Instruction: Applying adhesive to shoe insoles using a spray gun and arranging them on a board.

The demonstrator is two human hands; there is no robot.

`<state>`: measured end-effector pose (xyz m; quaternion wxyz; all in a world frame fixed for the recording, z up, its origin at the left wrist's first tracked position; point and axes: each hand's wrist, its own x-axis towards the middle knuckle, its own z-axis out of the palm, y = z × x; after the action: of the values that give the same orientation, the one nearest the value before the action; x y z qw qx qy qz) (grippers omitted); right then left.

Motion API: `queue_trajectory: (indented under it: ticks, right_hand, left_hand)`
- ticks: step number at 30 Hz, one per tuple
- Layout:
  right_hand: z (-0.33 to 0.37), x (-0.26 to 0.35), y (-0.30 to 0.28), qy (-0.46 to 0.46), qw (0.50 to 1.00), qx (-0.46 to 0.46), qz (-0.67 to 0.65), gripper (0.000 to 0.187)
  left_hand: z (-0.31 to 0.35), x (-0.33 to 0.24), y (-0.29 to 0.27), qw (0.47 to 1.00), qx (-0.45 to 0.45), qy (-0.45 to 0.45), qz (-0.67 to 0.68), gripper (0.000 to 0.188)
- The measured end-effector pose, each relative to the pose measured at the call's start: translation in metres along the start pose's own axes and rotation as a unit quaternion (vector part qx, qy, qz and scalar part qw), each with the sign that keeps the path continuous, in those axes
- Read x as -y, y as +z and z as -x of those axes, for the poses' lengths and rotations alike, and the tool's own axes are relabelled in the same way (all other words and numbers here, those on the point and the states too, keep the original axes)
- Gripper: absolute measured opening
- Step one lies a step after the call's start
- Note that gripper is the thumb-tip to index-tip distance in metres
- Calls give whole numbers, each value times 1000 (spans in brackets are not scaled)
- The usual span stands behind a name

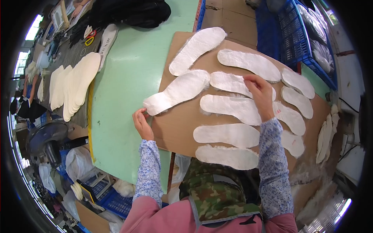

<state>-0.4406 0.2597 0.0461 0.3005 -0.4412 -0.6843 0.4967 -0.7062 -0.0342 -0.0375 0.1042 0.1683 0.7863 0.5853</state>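
My left hand [142, 124] is closed at the heel end of a white fleecy insole [180, 90], its fingertips on the insole's lower left edge. That insole lies slanted across the left side of a brown cardboard sheet [176, 134]. My right hand [261, 95] reaches over the middle of the sheet with thumb and fingers pinched at the upper edge of another white insole [229, 82], partly covering it. Just below it lies one more insole [231, 107]. Several other insoles are spread flat around them, fuzzy fibres at their edges.
Cream insole pieces [83, 83] lie overlapped on a dark board at left. Red-and-yellow scissors [90, 38], a marked sole pattern [107, 44] and black fabric [132, 11] are at the back of the green table [116, 136]. A blue crate [295, 31] stands back right, a fan [48, 138] at left.
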Motion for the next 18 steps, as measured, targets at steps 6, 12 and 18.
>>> queue_trajectory:
  ticks: [6, 12, 18]
  right_hand:
    - [125, -42, -144, 94, 984, -150, 2, 12]
    - [264, -99, -262, 238, 913, -327, 56, 13]
    - [324, -148, -327, 266, 884, -339, 179, 25]
  left_hand:
    - [3, 26, 4, 982, -23, 35, -185, 27]
    - [-6, 37, -17, 989, 33, -36, -136, 48]
    - [-7, 10, -16, 974, 30, -212, -75, 53]
